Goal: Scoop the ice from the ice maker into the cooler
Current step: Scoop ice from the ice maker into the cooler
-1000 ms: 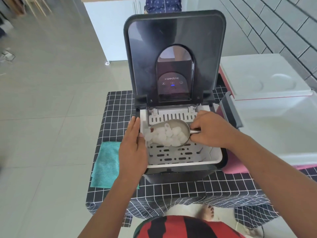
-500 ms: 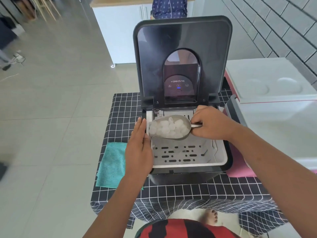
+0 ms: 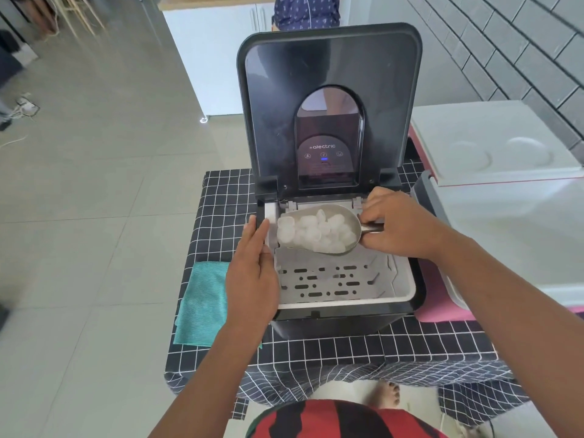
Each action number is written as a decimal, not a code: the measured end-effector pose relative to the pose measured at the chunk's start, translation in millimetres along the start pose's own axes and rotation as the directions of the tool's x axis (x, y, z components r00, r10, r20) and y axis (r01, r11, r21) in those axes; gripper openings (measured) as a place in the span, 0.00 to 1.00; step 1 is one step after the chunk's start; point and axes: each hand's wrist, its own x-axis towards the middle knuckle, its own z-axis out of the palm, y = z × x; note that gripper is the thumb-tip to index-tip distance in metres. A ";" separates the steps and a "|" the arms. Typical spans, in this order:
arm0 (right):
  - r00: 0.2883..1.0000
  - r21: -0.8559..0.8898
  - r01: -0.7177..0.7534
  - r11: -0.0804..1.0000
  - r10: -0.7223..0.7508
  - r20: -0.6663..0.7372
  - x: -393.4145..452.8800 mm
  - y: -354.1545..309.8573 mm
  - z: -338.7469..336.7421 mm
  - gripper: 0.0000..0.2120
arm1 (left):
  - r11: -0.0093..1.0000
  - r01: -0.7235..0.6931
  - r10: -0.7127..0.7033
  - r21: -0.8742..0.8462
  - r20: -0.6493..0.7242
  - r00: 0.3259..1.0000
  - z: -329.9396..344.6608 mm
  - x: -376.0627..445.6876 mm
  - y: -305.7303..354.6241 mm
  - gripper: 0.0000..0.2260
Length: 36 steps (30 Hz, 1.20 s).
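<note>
Ice (image 3: pixel 316 233) heaped in metal scoop (image 3: pixel 319 230), held over ice maker (image 3: pixel 328 184) basket. Right hand (image 3: pixel 399 224) grips the handle; left hand (image 3: pixel 251 273), fingers straight, steadies the maker's left rim. Keep scoop level, swing right to open cooler (image 3: pixel 518 222), then tip.

Black ice maker (image 3: pixel 331 320) lid upright, metal scoop (image 3: pixel 319 230) heaped with ice (image 3: pixel 316 232), cooler (image 3: pixel 512 235) seemingly open alongside

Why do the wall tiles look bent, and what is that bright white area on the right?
Head view: the wide-angle lens bows straight lines near the edges, so the tiles curve; the open cooler is overexposed, its inside washed out; the ice maker's raised lid shows soft glare; the scoop and ice stay sharp.
</note>
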 end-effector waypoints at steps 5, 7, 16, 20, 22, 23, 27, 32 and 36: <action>0.998 0.011 -0.026 1.000 0.026 -0.052 -20.1 5.9 -14.4 0.08 | 0.972 -0.043 0.037 0.233 0.030 0.999 -1.3 1.8 7.8 0.21; 0.996 -0.004 -0.054 0.999 0.054 -0.074 -34.4 12.3 -24.4 0.12 | 0.962 -0.075 0.072 0.263 0.022 0.997 0.7 1.2 18.6 0.21; 0.938 0.003 -0.309 0.951 0.305 -0.166 -140.9 95.1 -75.6 0.14 | 0.971 -0.235 0.239 -0.051 0.126 0.963 78.0 -2.0 125.1 0.16; 0.900 -0.043 -0.418 0.908 0.407 -0.158 -189.0 148.6 -100.3 0.17 | 0.962 -0.269 0.272 -0.044 0.246 0.930 146.8 -9.9 164.5 0.16; 0.866 -0.102 -0.495 0.863 0.480 -0.142 -204.9 176.0 -109.0 0.17 | 0.965 -0.264 0.245 0.002 0.363 0.899 183.4 -13.0 177.2 0.19; 0.840 -0.135 -0.540 0.831 0.524 -0.139 -210.4 189.0 -112.0 0.17 | 0.970 -0.243 0.219 0.003 0.425 0.878 200.5 -14.6 181.8 0.20; 0.769 -0.366 -0.613 0.701 0.634 -0.074 -214.5 227.3 -113.6 0.10 | 0.921 -0.285 0.144 0.264 0.449 0.882 256.0 -23.5 183.4 0.29; 0.728 -0.523 -0.582 0.623 0.685 0.007 -209.0 249.0 -112.5 0.06 | 0.911 -0.248 0.125 0.330 0.354 0.927 277.5 -26.4 173.9 0.33; 0.732 -0.547 -0.560 0.623 0.681 0.025 -206.6 253.8 -124.1 0.10 | 0.937 -0.225 0.148 0.269 0.280 0.949 282.1 -28.3 168.7 0.34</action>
